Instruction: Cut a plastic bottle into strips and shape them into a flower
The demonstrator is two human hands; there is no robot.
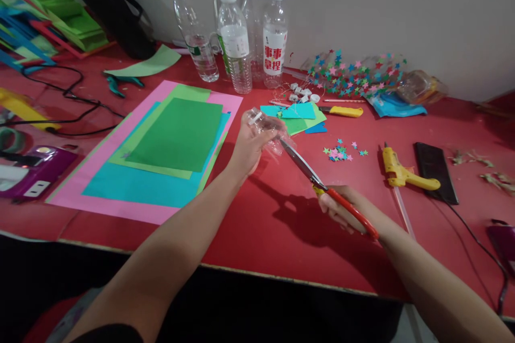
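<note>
**Scissors meet clear plastic above the red worktop**

A crumpled clear plastic piece (280, 146) is at the centre of the clock, held above the red worktop (245, 246). The left hand (250, 144) pinches it from the 9 o'clock side, thumb on top. From 4 o'clock come the scissors (313, 174), their blade tips at the plastic near that thumb; whether they are cutting into it cannot be told. The right hand (354, 197) is curled around the red handles.

Nearby, at about 1 o'clock, lie coloured paper scraps (298, 111), with a yellow craft knife (346, 112) just beyond them. Loose paper stars (340, 153) are heaped at 3 o'clock. A layered stack of coloured sheets (177, 136), green uppermost, spreads at 9 o'clock. Farther out, plastic bottles (234, 37) stand upright between 11 and 12 o'clock. Just past 3 o'clock, a yellow glue gun (396, 171) lies with its handle across a black phone (432, 159).
</note>
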